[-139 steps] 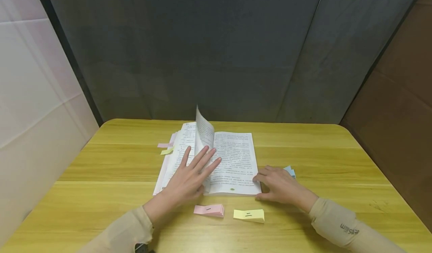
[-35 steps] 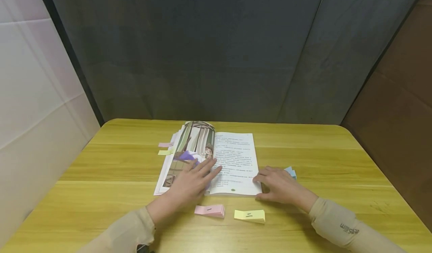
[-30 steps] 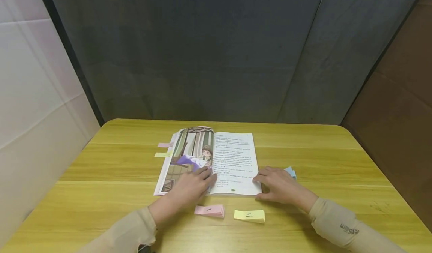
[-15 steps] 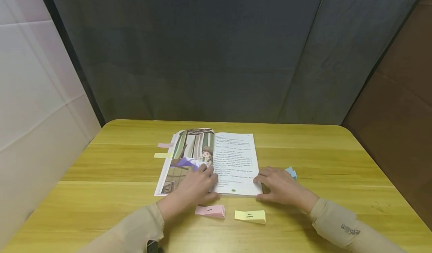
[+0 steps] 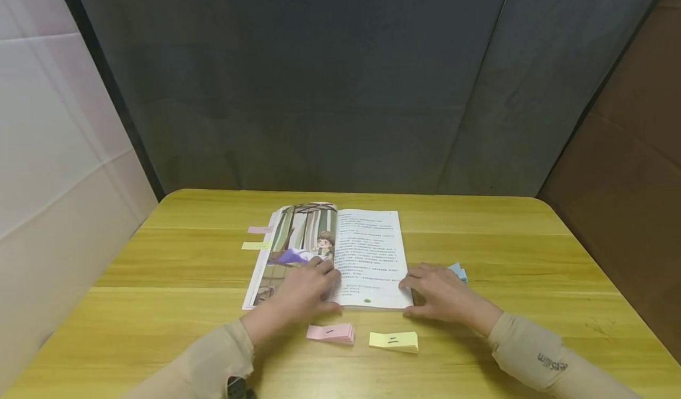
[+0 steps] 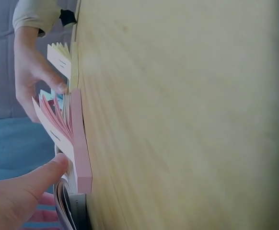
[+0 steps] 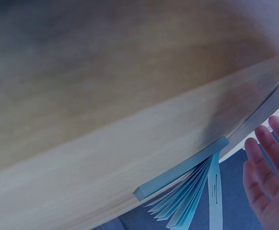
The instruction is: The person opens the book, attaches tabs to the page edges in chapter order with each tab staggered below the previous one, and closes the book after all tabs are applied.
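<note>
An open book [image 5: 372, 251] lies on the table, with printed text on its right page and a coloured illustration [image 5: 305, 233] on its left one. My left hand [image 5: 300, 295] rests on the lower part of the left page near the gutter, its thumb at the bottom edge. At the right page's outer edge, my right hand [image 5: 444, 295] touches the paper, thumb near the lower corner; the right wrist view shows its fingers [image 7: 264, 153] loosely extended. A pink tab [image 5: 259, 230] and a yellow tab [image 5: 255, 246] stick out from the book's left side.
In front of the book sit a pink sticky-note pad [image 5: 330, 333] and a yellow sticky-note pad [image 5: 393, 341], both with dark marks. A blue sticky-note pad [image 7: 182, 170] lies beside the right hand, mostly hidden in the head view. A dark curtain [image 5: 319, 91] hangs behind the table.
The lifted page from the earliest frame has come down on the left, so the illustration now shows. My left hand has drawn back toward the book's bottom edge; the right hand has stayed put.
</note>
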Demonstrator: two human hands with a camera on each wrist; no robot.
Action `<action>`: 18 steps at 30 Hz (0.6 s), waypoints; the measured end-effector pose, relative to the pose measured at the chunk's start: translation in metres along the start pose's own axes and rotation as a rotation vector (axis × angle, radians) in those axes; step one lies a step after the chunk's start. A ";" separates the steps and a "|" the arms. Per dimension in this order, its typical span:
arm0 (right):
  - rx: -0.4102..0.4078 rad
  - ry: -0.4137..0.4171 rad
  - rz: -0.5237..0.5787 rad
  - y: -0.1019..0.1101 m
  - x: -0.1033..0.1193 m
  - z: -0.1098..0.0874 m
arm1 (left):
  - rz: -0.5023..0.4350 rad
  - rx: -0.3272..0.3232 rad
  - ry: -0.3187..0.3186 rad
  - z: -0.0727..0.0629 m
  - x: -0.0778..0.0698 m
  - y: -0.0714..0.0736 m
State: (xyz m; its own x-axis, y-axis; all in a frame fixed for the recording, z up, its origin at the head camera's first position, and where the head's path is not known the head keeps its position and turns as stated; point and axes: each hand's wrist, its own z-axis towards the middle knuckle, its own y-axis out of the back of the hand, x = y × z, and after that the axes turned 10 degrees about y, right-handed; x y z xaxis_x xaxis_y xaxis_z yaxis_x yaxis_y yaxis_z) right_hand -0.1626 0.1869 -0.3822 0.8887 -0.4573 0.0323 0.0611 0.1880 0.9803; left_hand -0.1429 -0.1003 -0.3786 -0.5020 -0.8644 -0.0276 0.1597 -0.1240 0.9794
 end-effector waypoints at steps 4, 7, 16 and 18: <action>0.002 -0.004 0.000 0.001 0.001 0.000 | -0.041 0.008 0.016 -0.001 0.002 0.000; 0.002 -0.007 0.000 0.001 0.001 0.000 | -0.070 0.021 0.031 -0.002 0.004 -0.001; -0.006 0.000 0.003 0.000 0.001 -0.001 | -0.131 0.012 0.035 -0.003 0.008 -0.002; -0.006 -0.002 0.002 0.000 0.001 -0.001 | -0.124 0.002 0.028 -0.004 0.008 -0.002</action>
State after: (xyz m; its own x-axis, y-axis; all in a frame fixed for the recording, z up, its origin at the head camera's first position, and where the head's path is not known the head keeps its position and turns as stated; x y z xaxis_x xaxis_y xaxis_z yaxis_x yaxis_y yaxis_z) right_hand -0.1613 0.1875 -0.3824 0.8882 -0.4582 0.0346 0.0622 0.1944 0.9790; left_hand -0.1443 -0.1090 -0.3813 -0.4938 -0.8558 -0.1543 0.0958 -0.2299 0.9685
